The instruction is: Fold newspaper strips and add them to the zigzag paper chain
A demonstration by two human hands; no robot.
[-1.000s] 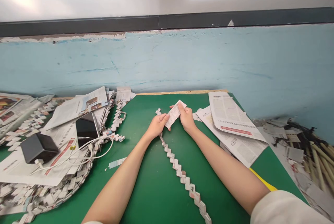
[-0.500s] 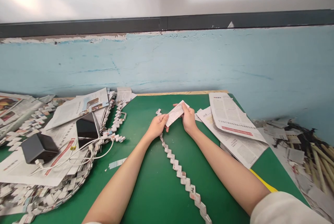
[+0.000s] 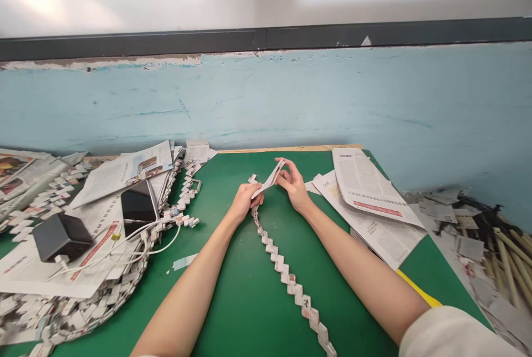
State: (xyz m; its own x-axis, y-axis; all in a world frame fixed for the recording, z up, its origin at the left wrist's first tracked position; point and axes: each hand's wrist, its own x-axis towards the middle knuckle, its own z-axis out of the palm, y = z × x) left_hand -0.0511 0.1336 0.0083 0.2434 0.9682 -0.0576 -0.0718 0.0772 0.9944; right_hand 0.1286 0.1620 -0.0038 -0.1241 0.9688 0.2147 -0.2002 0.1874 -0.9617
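My left hand pinches the lower end of a folded newspaper strip, which slants up to the right. At its upper end, my right hand has the strip between the index finger and thumb, and the paper's folded layers part slightly there. From beneath my left hand a zigzag chain of folded newspaper runs down the green table toward me. A short end of folded paper pokes up just behind the left fingers.
On the left lie a black box-shaped device, a phone, a white cable and heaps of woven paper chain. Newspaper sheets rest at the right edge. Paper scraps and rolled sticks lie beyond it.
The strip has turned from nearly flat-facing to edge-on, and its upper end has opened. My right fingers have spread and shifted slightly left; my left hand has moved a little down and left.
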